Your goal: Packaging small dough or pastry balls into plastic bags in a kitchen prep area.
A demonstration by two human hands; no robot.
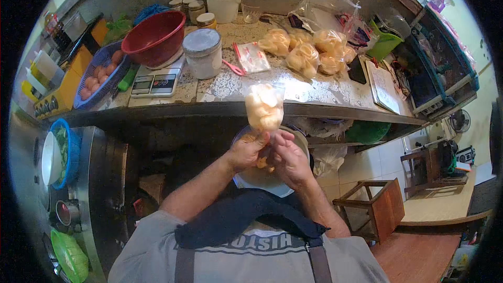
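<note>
Between my hands, a clear plastic bag filled with pale yellow pieces (265,107) stands up in front of the counter edge. My left hand (247,151) grips its gathered lower end from the left. My right hand (290,157) has its fingers at the same gathered end from the right; whether they pinch the plastic is unclear. Below both hands is a large basin (300,139) with some yellowish pieces showing. On the counter ahead lie several similar filled bags (302,59), a packet of flat plastic bags (252,57) and pink-handled scissors (234,67).
A digital kitchen scale (155,82) carries a red bowl (155,39). Beside it stands a lidded white tub (202,53). A blue basket of eggs (98,76) is at the left, a phone (357,70) and notebook (381,86) at the right. A wooden stool (373,208) stands on the floor.
</note>
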